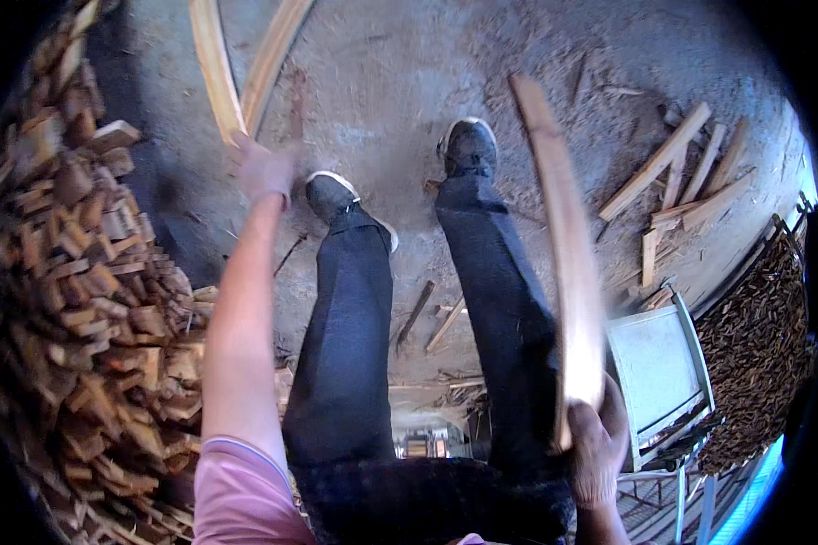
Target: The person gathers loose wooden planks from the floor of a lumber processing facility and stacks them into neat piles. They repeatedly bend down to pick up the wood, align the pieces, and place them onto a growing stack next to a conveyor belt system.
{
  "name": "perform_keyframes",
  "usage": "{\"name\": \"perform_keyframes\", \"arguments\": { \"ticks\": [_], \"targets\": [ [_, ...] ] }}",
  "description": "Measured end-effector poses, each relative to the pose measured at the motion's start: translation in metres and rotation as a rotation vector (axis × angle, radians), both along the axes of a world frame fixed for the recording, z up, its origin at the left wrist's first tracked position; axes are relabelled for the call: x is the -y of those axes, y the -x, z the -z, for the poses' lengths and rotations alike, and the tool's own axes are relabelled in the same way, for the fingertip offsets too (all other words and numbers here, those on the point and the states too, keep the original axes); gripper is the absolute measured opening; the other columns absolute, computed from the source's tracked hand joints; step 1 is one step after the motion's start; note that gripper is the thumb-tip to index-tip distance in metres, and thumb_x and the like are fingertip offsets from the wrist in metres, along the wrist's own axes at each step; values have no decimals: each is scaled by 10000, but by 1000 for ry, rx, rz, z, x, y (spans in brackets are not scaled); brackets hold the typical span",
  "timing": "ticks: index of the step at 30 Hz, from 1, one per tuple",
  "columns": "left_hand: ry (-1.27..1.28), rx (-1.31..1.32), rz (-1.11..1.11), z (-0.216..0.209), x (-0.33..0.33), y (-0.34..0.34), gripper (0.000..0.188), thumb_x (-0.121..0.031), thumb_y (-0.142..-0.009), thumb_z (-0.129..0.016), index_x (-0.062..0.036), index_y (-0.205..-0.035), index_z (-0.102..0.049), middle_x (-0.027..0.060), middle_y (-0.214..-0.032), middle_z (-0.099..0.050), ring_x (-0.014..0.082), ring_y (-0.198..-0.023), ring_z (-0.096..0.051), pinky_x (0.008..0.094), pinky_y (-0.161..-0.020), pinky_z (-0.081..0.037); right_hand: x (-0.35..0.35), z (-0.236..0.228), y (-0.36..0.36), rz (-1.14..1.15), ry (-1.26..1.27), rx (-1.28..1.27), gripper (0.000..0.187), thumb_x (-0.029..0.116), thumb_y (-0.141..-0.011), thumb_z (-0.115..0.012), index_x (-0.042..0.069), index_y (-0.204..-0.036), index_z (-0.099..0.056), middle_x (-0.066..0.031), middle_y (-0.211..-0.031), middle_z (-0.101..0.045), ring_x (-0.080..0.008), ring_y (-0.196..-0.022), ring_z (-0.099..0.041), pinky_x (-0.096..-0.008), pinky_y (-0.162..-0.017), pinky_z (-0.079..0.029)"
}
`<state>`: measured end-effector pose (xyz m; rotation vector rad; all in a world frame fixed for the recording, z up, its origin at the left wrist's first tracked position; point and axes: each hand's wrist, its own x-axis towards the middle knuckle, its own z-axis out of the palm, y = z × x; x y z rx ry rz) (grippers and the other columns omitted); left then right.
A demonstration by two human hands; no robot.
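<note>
A long pale wooden board [568, 263] is gripped near its lower end by my right hand [598, 450]. The board stretches forward along the outside of my right leg, with a darker far tip. My left arm reaches forward, and my left hand [264, 171] is at the near ends of two narrow boards, a left board [214, 68] and a right board [274, 59]. These two meet in a V at my fingers. Motion smears that hand, so whether its fingers close on either board is unclear.
A tall heap of split wood pieces [109, 309] rises on my left. Several loose boards [663, 163] lie piled on the dusty floor [373, 73] at right. Beside my right leg stands a pale metal-framed panel [659, 372], with a mass of small wood pieces [759, 350] beyond. Short sticks [415, 312] lie between my legs.
</note>
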<state>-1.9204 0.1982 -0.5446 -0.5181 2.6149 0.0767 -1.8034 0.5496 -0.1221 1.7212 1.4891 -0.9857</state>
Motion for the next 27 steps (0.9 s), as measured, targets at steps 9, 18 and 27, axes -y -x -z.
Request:
{"name": "perform_keyframes", "arguments": {
  "ticks": [9, 18, 27],
  "targets": [
    [-89, 107, 57, 10, 46, 31, 803, -397, -737, -852, -17, -1355, -507, 253, -1129, -712, 422, -1034, -704, 486, -938, -542, 29, -2, -4, -65, -134, -157, 781, 426, -919, -740, -80, -1416, -414, -137, -970, -623, -123, -550, -551, -249, -454, -442],
    [-782, 229, -330, -165, -62, 17, 505, -281, -898, -751, 47, -1252, -602, 115, -956, -705, 199, -816, -680, 364, -737, -569, 31, 3, -28, -232, -81, -257, 548, 140, -949, -701, -109, -1394, -502, -174, -1248, -660, -211, -1154, -623, -327, -1037, -475],
    [-1094, 357, -142, -439, -149, -40, 482, -352, -927, -717, 2, -1234, -605, 186, -1020, -692, 273, -929, -682, 394, -841, -544, 19, 1, -49, -215, -130, -454, 507, 229, -951, -696, -42, -1356, -557, -240, -1112, -717, -302, -1022, -696, -388, -938, -518]
  ]
}}
